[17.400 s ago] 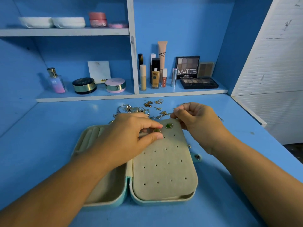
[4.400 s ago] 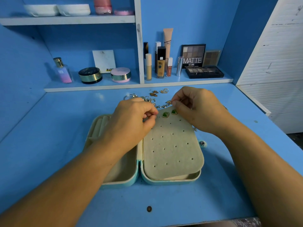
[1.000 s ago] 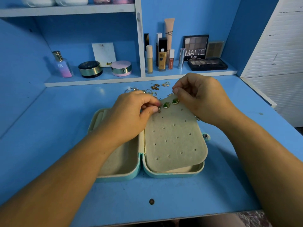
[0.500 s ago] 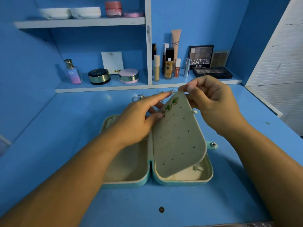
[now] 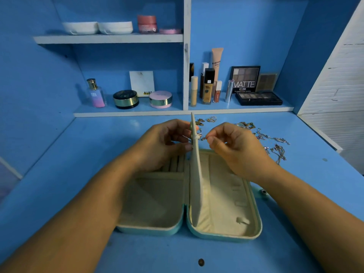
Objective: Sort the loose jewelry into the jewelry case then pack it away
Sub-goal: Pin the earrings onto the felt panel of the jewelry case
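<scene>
Head view: jewelry case (image 5: 258, 223) lies open on the counter (image 5: 78, 174), with its earring panel (image 5: 197, 174) stood upright, edge-on. Left grip (image 5: 163, 142) pinches the panel's top from the left. Right grip (image 5: 234, 146) pinches something tiny just right of it, likely an earring back. Steady the panel and push straight on. Loose jewelry (image 5: 273, 142) waits far right.

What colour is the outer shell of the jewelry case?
Light turquoise, seen best along the near edge of the jewelry case in the head view; its lining is cream.
</scene>
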Demonstrator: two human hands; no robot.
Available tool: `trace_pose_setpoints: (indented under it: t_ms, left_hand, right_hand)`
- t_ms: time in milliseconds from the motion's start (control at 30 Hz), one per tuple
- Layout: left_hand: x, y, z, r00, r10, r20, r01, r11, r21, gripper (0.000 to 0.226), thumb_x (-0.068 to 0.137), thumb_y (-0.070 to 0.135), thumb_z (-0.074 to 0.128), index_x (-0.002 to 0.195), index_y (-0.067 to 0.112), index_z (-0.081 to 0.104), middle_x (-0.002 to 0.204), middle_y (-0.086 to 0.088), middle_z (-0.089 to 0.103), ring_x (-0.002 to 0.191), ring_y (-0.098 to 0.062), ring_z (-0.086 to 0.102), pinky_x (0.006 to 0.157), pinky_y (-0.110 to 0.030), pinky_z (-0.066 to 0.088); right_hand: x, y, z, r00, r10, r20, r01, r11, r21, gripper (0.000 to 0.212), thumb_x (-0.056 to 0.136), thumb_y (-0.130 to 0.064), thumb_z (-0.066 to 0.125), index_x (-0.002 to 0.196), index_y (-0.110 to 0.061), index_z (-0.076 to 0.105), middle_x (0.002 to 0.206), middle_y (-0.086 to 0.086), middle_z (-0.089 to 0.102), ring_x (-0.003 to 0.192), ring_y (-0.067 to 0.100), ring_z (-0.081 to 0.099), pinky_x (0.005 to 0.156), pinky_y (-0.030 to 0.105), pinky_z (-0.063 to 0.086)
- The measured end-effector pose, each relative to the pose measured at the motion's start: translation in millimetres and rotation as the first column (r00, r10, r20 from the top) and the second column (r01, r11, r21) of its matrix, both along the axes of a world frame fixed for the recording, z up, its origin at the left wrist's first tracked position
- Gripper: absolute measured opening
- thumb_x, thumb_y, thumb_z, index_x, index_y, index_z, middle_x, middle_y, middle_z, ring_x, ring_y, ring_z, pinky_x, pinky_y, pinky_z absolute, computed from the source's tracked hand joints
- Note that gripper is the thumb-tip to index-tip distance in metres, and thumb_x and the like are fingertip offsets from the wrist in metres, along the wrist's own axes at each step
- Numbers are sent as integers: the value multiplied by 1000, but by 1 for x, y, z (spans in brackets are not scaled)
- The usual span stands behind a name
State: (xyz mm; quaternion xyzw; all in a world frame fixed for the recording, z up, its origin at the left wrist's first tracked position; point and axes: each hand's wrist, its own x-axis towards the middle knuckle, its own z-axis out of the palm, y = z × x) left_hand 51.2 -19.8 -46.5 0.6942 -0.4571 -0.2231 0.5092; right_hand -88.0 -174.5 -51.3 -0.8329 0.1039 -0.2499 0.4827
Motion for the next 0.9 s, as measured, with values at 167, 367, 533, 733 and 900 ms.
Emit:
trace_pose_setpoints:
  t_ms: [167,367,533,733,900]
  left_hand:
    - [-1,-1,1,1000,-13,-7,13,1000,3,33,86,1,66,110,24,62,114,-10,67,107,-24,64,94,-30,53]
    - [2,0,-1,1000,-13,-6,13,1000,-15,33,85,7,70,105,32,65,110,-6,68,105,-20,65,96,-41,52]
    - [3,0,-3,1000,-5,-7,5,1000,-24,33,83,8,72,103,34,65,109,-5,69,105,-21,65,97,-45,52]
    - [3,-1,-2,1000,-2,15,2,1000,-27,37,83,5,71,105,34,63,109,-2,69,106,-17,65,98,-41,52]
    - [4,-1,-4,1000,9,28,-8,1000,-26,35,82,12,73,106,36,64,110,-1,69,108,-17,64,98,-44,51]
  right_hand:
    - [3,10,-3,996,92,17,-93,976,198,5,91,-10,60,86,-11,62,71,7,63,67,19,59,72,35,53]
    - [8,17,-4,989,141,48,-149,918,369,8,93,-6,55,91,-3,62,86,20,66,71,14,63,68,22,54]
    - [8,18,-6,985,165,58,-175,906,385,9,94,-7,54,89,-5,61,87,22,66,70,13,63,68,22,54]
    - [7,25,-3,991,121,61,-134,947,293,9,93,-6,55,88,-5,62,73,3,64,60,0,59,60,12,47]
    - [8,26,-7,999,-33,21,34,999,-30,12,91,-26,60,80,-25,63,69,3,66,60,21,56,62,36,50]
